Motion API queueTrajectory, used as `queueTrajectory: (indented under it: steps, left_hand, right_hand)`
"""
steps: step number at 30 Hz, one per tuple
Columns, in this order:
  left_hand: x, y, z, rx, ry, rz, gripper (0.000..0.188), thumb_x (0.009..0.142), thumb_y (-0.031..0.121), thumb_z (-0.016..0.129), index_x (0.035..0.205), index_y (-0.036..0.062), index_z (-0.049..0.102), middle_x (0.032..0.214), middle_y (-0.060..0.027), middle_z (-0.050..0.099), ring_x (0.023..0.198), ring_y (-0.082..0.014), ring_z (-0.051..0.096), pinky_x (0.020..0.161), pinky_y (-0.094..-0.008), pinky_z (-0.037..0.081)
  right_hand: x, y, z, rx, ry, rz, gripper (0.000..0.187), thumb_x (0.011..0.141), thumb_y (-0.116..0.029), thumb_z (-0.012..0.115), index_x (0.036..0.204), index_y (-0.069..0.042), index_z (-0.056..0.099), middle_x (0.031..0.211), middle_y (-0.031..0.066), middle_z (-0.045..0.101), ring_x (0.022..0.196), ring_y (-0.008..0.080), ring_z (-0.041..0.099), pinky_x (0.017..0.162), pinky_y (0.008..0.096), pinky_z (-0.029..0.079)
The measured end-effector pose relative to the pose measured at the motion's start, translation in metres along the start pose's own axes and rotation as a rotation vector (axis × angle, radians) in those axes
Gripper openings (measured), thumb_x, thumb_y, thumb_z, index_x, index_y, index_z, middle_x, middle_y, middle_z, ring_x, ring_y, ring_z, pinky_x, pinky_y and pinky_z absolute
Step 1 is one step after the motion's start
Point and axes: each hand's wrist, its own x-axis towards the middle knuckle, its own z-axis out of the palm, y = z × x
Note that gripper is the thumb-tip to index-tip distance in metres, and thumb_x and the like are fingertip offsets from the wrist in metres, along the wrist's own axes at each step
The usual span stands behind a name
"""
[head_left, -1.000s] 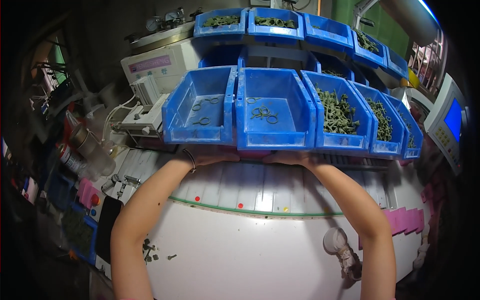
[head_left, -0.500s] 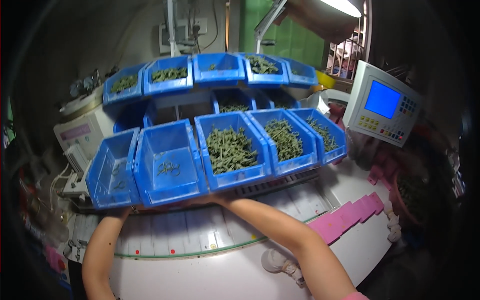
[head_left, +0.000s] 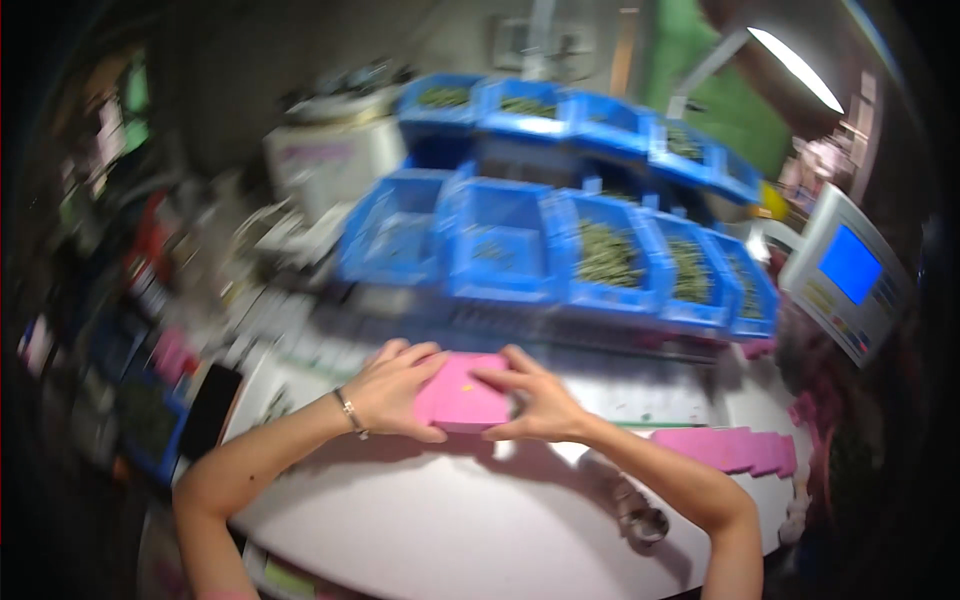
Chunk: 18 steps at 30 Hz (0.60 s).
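My left hand (head_left: 392,392) and my right hand (head_left: 542,400) grip a pink box-shaped thing (head_left: 470,392) from its two sides. A small yellow mark shows on its top face. Seams hint at more than one pink piece, but blur keeps me from telling. It is held over the near part of the white table (head_left: 440,520), in front of the blue bins. A bracelet sits on my left wrist. Farther right, a row of overlapping pink pieces (head_left: 722,450) lies on the table.
Blue bins (head_left: 505,285) stand in tiers behind, several holding small greenish pieces (head_left: 608,255). A control panel with a blue screen (head_left: 848,265) stands at the right. A lamp (head_left: 795,70) hangs above. Near my right forearm lies a whitish bundle (head_left: 640,515); a dark flat object (head_left: 210,410) lies left.
Both hands have come back from beneath the front bins, and the pink box-shaped thing now shows between them. The view has swung left, so the bins appear farther right.
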Motion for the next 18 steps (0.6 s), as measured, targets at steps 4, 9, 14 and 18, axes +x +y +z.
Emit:
queueTrajectory:
  steps: [4, 9, 14, 18]
  left_hand:
    - [-0.112, 0.049, -0.042, -0.001, -0.038, -0.244, 0.097, 0.057, 0.048, 0.077, 0.135, 0.0048, 0.038, 0.134, -0.0162, 0.039, 0.118, -0.0394, 0.037, 0.094, -0.05, 0.039]
    - [-0.273, 0.086, -0.064, 0.026, 0.224, -0.473, 0.094, 0.053, 0.036, 0.08, 0.132, 0.0026, 0.041, 0.13, -0.0158, 0.042, 0.113, -0.0391, 0.038, 0.094, -0.0447, 0.039]
    - [-0.423, 0.117, -0.052, 0.158, 0.3, -0.809, 0.092, 0.054, 0.036, 0.079, 0.132, 0.0034, 0.042, 0.134, -0.0112, 0.039, 0.118, -0.0369, 0.037, 0.097, -0.046, 0.037]
    - [-0.524, 0.151, -0.02, 0.119, 0.282, -1.082, 0.093, 0.053, 0.035, 0.081, 0.132, 0.0033, 0.042, 0.133, -0.0114, 0.039, 0.119, -0.0364, 0.037, 0.099, -0.0461, 0.035]
  right_hand:
    - [-0.018, -0.083, 0.028, -0.022, -0.051, -0.218, 0.074, 0.055, -0.03, 0.081, 0.125, -0.022, 0.057, 0.132, 0.02, 0.038, 0.113, 0.0358, 0.051, 0.095, 0.0416, 0.044]
    - [-0.005, -0.193, 0.101, 0.14, -0.206, -0.446, 0.072, 0.052, -0.019, 0.082, 0.121, -0.02, 0.061, 0.134, 0.021, 0.037, 0.118, 0.0363, 0.049, 0.097, 0.0439, 0.044]
    - [0.008, -0.287, 0.211, 0.242, -0.481, -0.626, 0.069, 0.057, -0.019, 0.078, 0.122, -0.028, 0.059, 0.137, 0.0185, 0.033, 0.105, 0.0333, 0.058, 0.082, 0.0368, 0.053]
    - [-0.007, -0.34, 0.315, 0.207, -0.647, -0.776, 0.077, 0.059, -0.024, 0.077, 0.13, -0.034, 0.05, 0.144, 0.0264, 0.023, 0.104, 0.0345, 0.059, 0.085, 0.0395, 0.052]
